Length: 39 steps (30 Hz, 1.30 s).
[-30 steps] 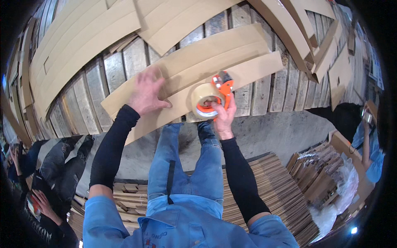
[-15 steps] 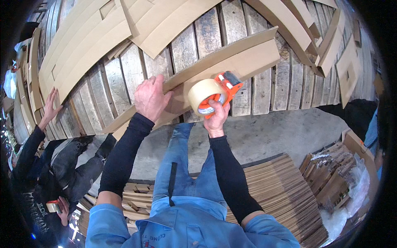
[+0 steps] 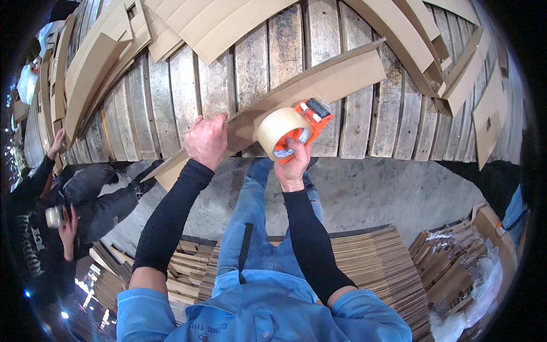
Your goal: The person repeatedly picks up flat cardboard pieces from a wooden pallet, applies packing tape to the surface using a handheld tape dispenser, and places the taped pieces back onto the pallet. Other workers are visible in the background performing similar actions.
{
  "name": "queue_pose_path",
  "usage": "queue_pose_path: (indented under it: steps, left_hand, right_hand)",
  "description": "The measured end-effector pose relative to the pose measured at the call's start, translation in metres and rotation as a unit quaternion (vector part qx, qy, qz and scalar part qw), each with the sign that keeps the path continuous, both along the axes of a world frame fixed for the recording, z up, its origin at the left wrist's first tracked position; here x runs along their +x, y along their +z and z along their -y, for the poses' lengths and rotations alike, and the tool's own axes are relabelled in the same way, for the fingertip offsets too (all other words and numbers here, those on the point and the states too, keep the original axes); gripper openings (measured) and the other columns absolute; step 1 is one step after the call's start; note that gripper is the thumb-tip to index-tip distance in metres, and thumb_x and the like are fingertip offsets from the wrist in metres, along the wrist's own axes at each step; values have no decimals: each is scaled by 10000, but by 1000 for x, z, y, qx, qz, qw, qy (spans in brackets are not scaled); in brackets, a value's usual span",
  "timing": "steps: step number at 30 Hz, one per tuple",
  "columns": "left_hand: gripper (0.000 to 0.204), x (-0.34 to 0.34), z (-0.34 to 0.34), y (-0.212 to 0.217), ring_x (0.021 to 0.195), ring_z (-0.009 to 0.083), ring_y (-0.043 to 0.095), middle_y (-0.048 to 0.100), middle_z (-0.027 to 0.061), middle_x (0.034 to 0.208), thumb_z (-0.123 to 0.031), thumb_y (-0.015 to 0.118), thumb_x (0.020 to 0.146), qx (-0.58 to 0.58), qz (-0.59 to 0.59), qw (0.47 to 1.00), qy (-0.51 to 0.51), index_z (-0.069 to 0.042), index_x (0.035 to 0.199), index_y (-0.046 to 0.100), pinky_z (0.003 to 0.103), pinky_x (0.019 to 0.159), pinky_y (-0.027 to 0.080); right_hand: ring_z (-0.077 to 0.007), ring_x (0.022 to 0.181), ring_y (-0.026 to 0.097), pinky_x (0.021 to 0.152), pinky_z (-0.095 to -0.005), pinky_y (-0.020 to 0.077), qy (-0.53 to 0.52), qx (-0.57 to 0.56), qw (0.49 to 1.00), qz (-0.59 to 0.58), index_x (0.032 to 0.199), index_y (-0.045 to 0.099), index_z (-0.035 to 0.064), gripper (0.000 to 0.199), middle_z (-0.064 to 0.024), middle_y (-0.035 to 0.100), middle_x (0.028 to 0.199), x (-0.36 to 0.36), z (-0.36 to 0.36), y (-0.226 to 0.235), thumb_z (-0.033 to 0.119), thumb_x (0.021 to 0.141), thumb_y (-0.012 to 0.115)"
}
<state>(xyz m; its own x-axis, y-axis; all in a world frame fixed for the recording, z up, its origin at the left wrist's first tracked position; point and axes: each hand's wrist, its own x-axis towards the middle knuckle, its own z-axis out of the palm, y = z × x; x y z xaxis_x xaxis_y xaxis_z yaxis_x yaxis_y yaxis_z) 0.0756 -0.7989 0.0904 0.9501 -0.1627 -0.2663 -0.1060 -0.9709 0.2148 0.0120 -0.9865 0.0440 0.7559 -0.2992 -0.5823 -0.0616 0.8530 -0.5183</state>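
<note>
A long, narrow strip of brown cardboard (image 3: pixel 342 77), creased along its length, lies slantwise at the near edge of the slatted wooden table. Its far flap stands up, showing a thin corrugated edge. My left hand (image 3: pixel 206 142) is closed over that flap near the strip's left part, fingers curled on the edge. In my right hand (image 3: pixel 294 166) is an orange tape dispenser (image 3: pixel 319 117) with a wide roll of pale tape (image 3: pixel 278 130). My thumb reaches into the roll's core, and the dispenser is held just above or against the strip; the contact is hidden.
Flat cardboard pieces (image 3: pixel 222 25) cover the table's far side, and folded ones (image 3: pixel 464 68) lie at right. A co-worker's hand (image 3: pixel 57 145) touches cardboard at far left; their other hand (image 3: pixel 67 231) holds a tape roll. Stacked cardboard (image 3: pixel 364 262) stands behind me.
The strip's far flap has tipped up, so its face looks narrower, and my left fingers have curled over its edge. At left, the co-worker's cardboard has tilted up. My right hand has hardly moved.
</note>
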Motion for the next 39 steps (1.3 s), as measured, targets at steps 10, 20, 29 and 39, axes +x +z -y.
queue_pose_path:
  steps: [10, 20, 29, 39]
  left_hand:
    - [166, -76, 41, -48, 1503, 436, 295, 338, 153, 1648, -207, 786, 758, -61, 147, 987, 0, -127, 890, 725, 640, 1210, 202]
    - [57, -54, 59, -54, 1306, 403, 437, 465, 162, 1458, -237, 781, 744, -43, 167, 978, -121, -187, 735, 757, 535, 1077, 344]
    - [240, -14, 134, -59, 1286, 340, 466, 516, 139, 1389, -233, 820, 652, -114, 182, 977, 7, -151, 863, 740, 496, 1072, 368]
    - [171, -19, 141, -60, 1282, 302, 467, 534, 110, 1363, -266, 765, 742, -116, 188, 975, 36, -137, 855, 769, 453, 1115, 359]
  right_hand:
    - [-245, 1183, 598, 1039, -410, 470, 22, -17, 1000, 1, 1442, 458, 19, 652, -108, 600, 1300, -21, 46, 27, 47, 805, 598]
    - [-211, 1010, 667, 855, -357, 578, 200, -195, 952, 126, 1410, 490, -35, 592, -125, 655, 1182, 76, 94, 51, -41, 826, 592]
    - [-259, 1157, 638, 1000, -367, 513, 313, -560, 760, 108, 1351, 559, -60, 619, -169, 621, 1308, 85, 149, 75, 22, 753, 699]
    - [-359, 1012, 703, 881, -441, 570, 500, -775, 361, 138, 1025, 769, 22, 311, -235, 688, 1129, 140, 90, 104, 187, 768, 711]
